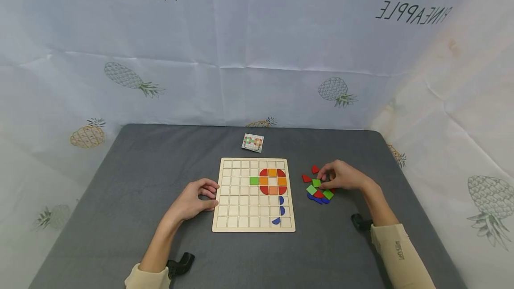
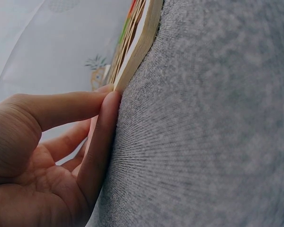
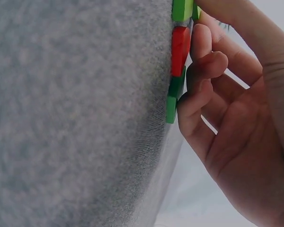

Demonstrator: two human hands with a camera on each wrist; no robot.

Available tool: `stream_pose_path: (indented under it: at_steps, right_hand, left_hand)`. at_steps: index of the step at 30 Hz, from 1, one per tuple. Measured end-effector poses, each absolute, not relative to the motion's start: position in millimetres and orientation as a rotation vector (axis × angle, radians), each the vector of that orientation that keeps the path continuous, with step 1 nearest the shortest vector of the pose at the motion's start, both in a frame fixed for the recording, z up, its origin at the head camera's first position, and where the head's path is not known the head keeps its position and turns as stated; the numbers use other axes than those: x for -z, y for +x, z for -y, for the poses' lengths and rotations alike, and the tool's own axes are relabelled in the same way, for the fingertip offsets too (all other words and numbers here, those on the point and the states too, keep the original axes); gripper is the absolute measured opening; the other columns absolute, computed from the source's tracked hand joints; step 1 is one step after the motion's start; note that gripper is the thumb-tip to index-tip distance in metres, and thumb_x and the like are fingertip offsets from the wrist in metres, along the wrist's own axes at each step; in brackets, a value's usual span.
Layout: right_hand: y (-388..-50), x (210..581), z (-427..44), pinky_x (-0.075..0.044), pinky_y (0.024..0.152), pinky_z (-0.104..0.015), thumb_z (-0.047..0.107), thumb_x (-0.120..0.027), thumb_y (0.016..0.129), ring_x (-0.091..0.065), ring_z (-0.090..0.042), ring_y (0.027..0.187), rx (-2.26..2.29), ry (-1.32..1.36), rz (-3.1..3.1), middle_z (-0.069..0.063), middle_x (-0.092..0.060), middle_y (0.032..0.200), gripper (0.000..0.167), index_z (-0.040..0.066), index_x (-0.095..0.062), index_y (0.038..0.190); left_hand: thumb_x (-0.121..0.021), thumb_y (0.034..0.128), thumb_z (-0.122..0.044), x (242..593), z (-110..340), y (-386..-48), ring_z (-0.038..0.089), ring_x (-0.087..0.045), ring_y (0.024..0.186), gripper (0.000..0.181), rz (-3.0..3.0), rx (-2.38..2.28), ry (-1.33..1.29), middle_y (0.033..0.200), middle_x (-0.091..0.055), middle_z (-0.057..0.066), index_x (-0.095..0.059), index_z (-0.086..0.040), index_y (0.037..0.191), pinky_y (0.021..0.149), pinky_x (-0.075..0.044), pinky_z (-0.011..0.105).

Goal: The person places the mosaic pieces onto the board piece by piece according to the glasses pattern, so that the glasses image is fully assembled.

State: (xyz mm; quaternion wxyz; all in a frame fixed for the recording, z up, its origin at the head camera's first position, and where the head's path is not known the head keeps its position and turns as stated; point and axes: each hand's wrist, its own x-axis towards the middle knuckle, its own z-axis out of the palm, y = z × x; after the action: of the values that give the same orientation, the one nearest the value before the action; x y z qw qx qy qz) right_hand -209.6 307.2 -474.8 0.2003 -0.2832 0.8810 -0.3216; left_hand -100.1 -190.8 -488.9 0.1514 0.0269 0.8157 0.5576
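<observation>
A light wooden grid board [image 1: 234, 227] lies on the table; thumb and fingers of my left hand [image 1: 195, 200] grip its left edge, and in the left wrist view the fingertips meet at that edge. Red quarter-circles [image 1: 263, 190] and orange squares [image 1: 272, 172] form a ring at the board's upper right, with one green square [image 1: 254, 181] beside it. Blue half-circles [image 1: 282, 210] sit lower down. Right of the board, my right hand [image 1: 341, 176] pinches a green square piece [image 1: 316, 183] over a loose pile; its other fingers are bent above red [image 3: 180, 51] and green pieces.
Behind the board lies a small pattern card [image 1: 252, 142]. The loose pile includes red pieces [image 1: 307, 178] and blue pieces [image 1: 315, 199]. A dark grey cloth covers the table [image 1: 160, 155], and a white pineapple-print curtain [image 1: 233, 35] hangs at the back and sides.
</observation>
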Motion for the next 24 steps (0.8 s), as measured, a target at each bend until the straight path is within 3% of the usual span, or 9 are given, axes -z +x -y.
stream_pose_path:
  at_steps: [16,24]
  right_hand:
    - [-206,475,-308,-0.049,0.058,-0.022,0.02,-0.088,0.091,-0.055,-0.004,0.068,0.885,-0.76,-2.472,0.002,-0.069,0.084,0.019,0.009,-0.078,0.103]
    - [-201,463,-305,-0.049,0.057,-0.023,0.024,-0.088,0.093,-0.055,-0.005,0.069,0.895,-0.771,-2.535,0.0,-0.071,0.094,0.023,0.01,-0.079,0.108]
  left_hand:
    - [-0.082,0.0904,0.003,491,189,-95,0.022,-0.066,0.099,0.045,-2.348,-1.612,0.095,0.12,-0.065,0.022,-0.064,0.006,0.132,0.074,-0.068,0.031]
    - [-0.082,0.09,0.004,492,189,-93,0.022,-0.066,0.098,0.044,-2.359,-1.608,0.086,0.118,-0.065,0.022,-0.065,0.006,0.131,0.074,-0.068,0.031]
